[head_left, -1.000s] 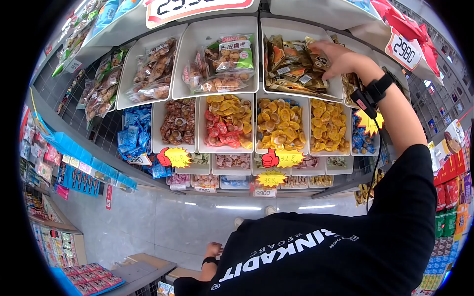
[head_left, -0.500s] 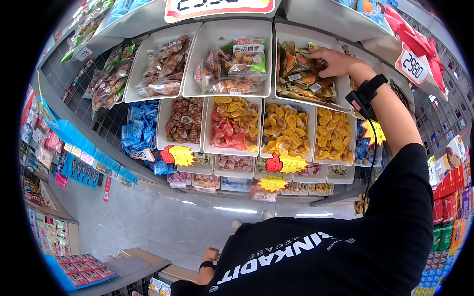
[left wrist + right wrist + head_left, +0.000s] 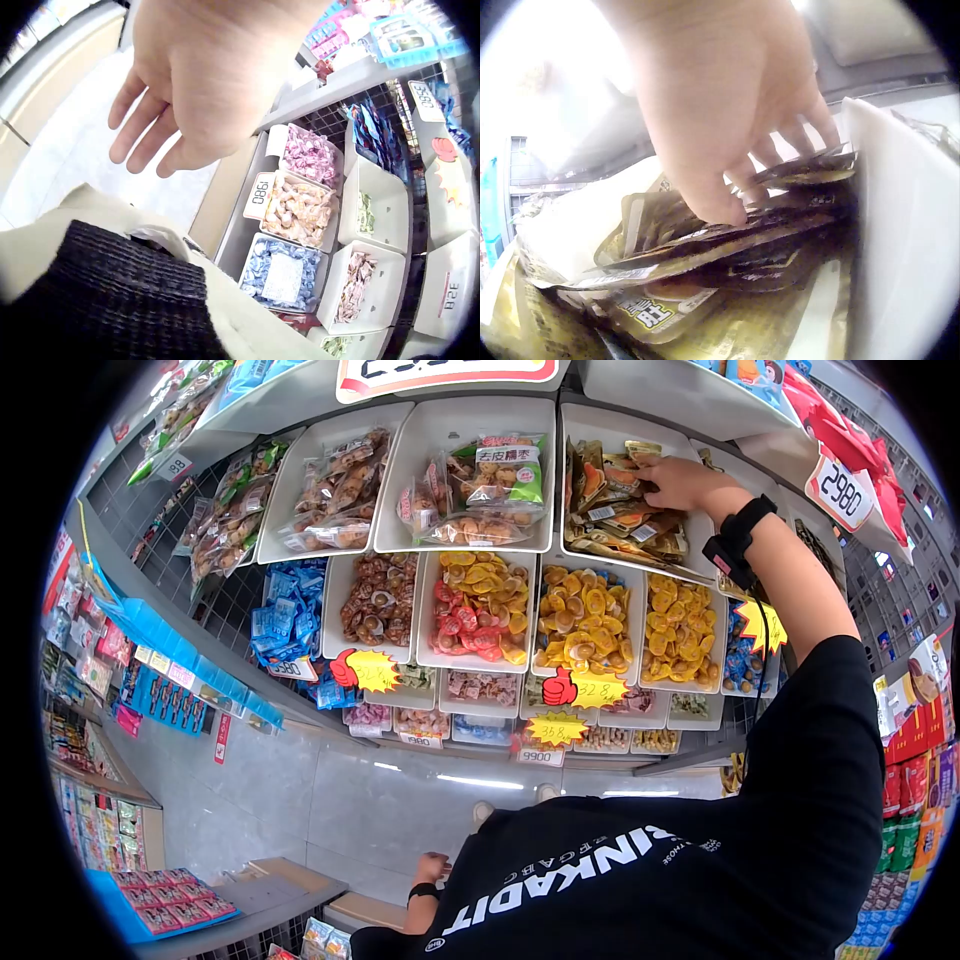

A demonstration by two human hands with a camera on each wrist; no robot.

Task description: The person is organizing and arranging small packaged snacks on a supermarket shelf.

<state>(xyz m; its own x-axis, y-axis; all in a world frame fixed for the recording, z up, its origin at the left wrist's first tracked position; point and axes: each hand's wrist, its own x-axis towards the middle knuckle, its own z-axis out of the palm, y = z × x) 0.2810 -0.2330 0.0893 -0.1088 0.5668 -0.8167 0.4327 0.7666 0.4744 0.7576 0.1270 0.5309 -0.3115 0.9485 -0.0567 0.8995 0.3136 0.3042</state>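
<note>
My right hand [image 3: 688,485] is in the upper right bin [image 3: 680,566], among gold-brown foil snack packets [image 3: 600,485]. In the right wrist view, the thumb of that hand [image 3: 712,127] lies in front of a few upright dark packets [image 3: 802,176]. Its fingers reach down behind their top edges, pinching them. Other packets lean and overlap below, one with a printed label [image 3: 651,315]. The left hand [image 3: 432,866] hangs low beside the body, well away from the shelves. Its fingers hang loose and hold nothing in the left wrist view [image 3: 199,97].
Beside this bin stands another bin [image 3: 470,422] with clear bags of dates. Lower bins hold yellow wrapped candies [image 3: 585,620], red ones [image 3: 470,625] and brown ones [image 3: 380,600]. A price sign [image 3: 838,488] hangs near the right forearm. A cable [image 3: 765,650] runs down from the right wrist.
The shelves have shifted slightly right and down in the head view. My right hand stays in the same bin, its fingers shifting among the packets. The left hand still hangs low.
</note>
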